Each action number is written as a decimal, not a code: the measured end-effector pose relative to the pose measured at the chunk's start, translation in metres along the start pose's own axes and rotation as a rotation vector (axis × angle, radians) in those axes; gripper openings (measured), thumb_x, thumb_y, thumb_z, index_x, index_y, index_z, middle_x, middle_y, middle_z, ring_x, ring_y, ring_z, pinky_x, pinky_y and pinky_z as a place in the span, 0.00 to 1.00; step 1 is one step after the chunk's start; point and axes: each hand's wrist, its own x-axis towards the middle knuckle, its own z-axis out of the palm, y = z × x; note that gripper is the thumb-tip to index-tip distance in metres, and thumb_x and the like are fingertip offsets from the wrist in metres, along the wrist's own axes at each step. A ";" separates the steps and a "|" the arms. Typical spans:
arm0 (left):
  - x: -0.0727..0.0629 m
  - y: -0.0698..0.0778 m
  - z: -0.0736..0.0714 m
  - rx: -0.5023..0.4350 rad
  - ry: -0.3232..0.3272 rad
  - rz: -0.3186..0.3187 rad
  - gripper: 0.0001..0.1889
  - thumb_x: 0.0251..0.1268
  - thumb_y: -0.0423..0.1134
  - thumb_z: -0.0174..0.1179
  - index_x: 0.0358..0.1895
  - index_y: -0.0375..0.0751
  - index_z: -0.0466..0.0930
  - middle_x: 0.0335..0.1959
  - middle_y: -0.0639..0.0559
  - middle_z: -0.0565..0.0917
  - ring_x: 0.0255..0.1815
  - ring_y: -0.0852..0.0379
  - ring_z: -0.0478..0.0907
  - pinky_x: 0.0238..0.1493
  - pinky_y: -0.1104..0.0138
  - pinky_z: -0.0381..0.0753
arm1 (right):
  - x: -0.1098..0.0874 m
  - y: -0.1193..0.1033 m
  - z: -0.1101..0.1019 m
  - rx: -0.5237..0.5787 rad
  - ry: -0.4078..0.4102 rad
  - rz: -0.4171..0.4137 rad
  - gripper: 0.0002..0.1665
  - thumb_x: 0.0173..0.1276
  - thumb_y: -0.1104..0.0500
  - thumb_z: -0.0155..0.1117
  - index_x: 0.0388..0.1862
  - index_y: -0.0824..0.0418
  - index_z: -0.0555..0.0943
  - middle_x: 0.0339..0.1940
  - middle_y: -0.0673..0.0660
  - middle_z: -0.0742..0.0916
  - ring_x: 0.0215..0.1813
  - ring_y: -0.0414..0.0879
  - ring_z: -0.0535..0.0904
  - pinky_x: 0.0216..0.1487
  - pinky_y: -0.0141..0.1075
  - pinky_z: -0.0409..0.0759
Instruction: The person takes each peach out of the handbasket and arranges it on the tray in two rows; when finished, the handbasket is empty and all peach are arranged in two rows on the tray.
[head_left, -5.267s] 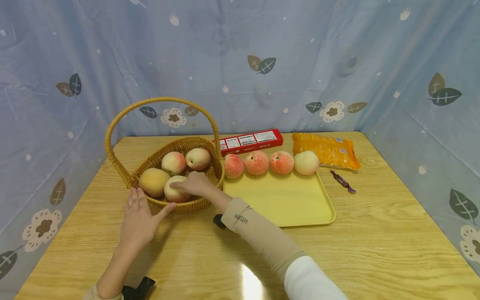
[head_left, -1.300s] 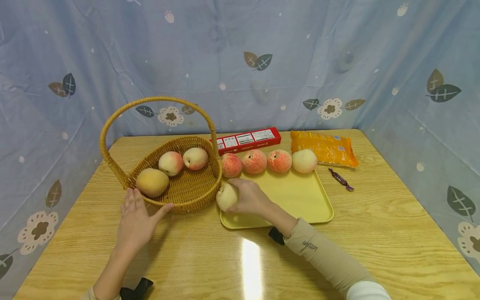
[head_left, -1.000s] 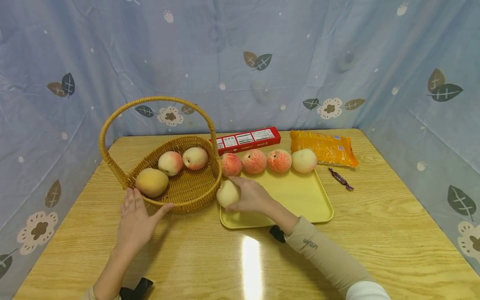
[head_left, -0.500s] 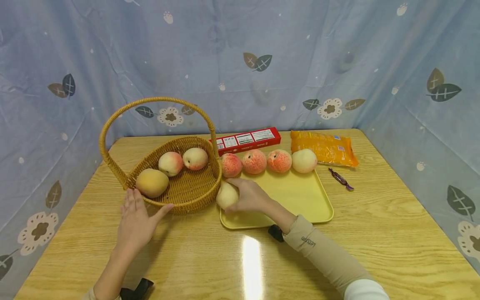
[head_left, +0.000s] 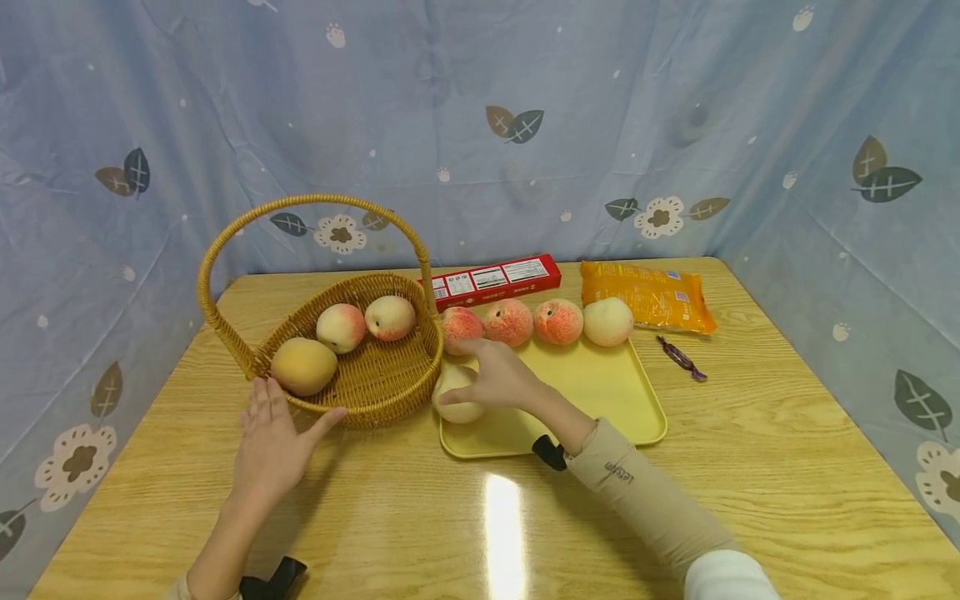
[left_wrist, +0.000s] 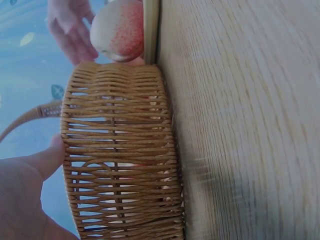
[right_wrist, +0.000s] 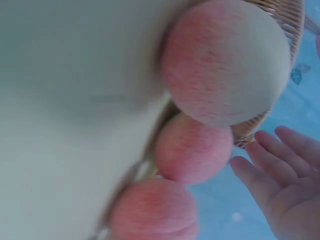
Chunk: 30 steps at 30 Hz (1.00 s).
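My right hand [head_left: 498, 379] is just above a pale peach [head_left: 456, 400] on the yellow tray [head_left: 585, 392], fingers spread and apart from it. The right wrist view shows that peach [right_wrist: 230, 62], with its red blush, clear of the fingers [right_wrist: 272, 165]. My left hand [head_left: 273, 446] rests against the near rim of the wicker basket [head_left: 397, 404], its fingers straight and thumb held out. In the basket lie a yellow peach [head_left: 303, 365] and two pale pink ones, one [head_left: 341, 327] beside the other [head_left: 391, 317].
Along the tray's back edge sit several peaches: red ones such as this peach [head_left: 558, 322] and a pale peach [head_left: 608, 322] at the right. Behind them are a red box [head_left: 495, 282] and an orange packet [head_left: 648, 297]. A purple wrapped candy [head_left: 681, 358] lies right of the tray.
Earlier the right hand reached for the pale peach in the basket, then held it at the tray's left end. Now the fingers have let go and lifted slightly. The left hand stays put.
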 end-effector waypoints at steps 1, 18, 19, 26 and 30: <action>0.000 0.000 0.000 -0.001 0.002 0.000 0.61 0.65 0.70 0.47 0.71 0.18 0.25 0.71 0.22 0.26 0.73 0.26 0.27 0.71 0.39 0.33 | 0.004 -0.002 -0.002 0.001 -0.007 -0.018 0.50 0.49 0.47 0.81 0.68 0.67 0.71 0.65 0.60 0.78 0.66 0.53 0.73 0.66 0.44 0.71; -0.001 -0.005 0.001 0.014 -0.007 -0.008 0.61 0.65 0.71 0.46 0.70 0.17 0.25 0.71 0.22 0.25 0.73 0.26 0.26 0.70 0.38 0.33 | 0.098 -0.049 -0.012 -0.203 -0.260 -0.011 0.44 0.63 0.54 0.72 0.74 0.62 0.63 0.65 0.58 0.77 0.63 0.51 0.75 0.62 0.41 0.73; -0.001 -0.005 0.002 0.015 -0.009 -0.006 0.61 0.66 0.71 0.46 0.70 0.17 0.25 0.71 0.22 0.25 0.72 0.26 0.27 0.70 0.37 0.33 | 0.103 -0.049 -0.011 -0.203 -0.276 -0.008 0.44 0.63 0.56 0.72 0.74 0.63 0.63 0.70 0.58 0.73 0.69 0.53 0.69 0.66 0.42 0.70; 0.000 0.000 0.004 0.005 -0.006 0.012 0.60 0.66 0.70 0.46 0.70 0.17 0.25 0.71 0.23 0.26 0.73 0.26 0.27 0.70 0.38 0.33 | 0.129 -0.047 0.009 -0.312 -0.377 0.030 0.47 0.60 0.62 0.73 0.76 0.61 0.61 0.73 0.56 0.69 0.73 0.52 0.64 0.67 0.37 0.69; -0.002 0.000 0.002 0.011 0.010 0.009 0.60 0.66 0.70 0.46 0.70 0.17 0.26 0.71 0.22 0.26 0.73 0.26 0.28 0.70 0.38 0.34 | 0.136 -0.046 0.021 -0.438 -0.395 0.031 0.44 0.66 0.67 0.65 0.78 0.60 0.57 0.77 0.57 0.63 0.76 0.50 0.58 0.63 0.36 0.72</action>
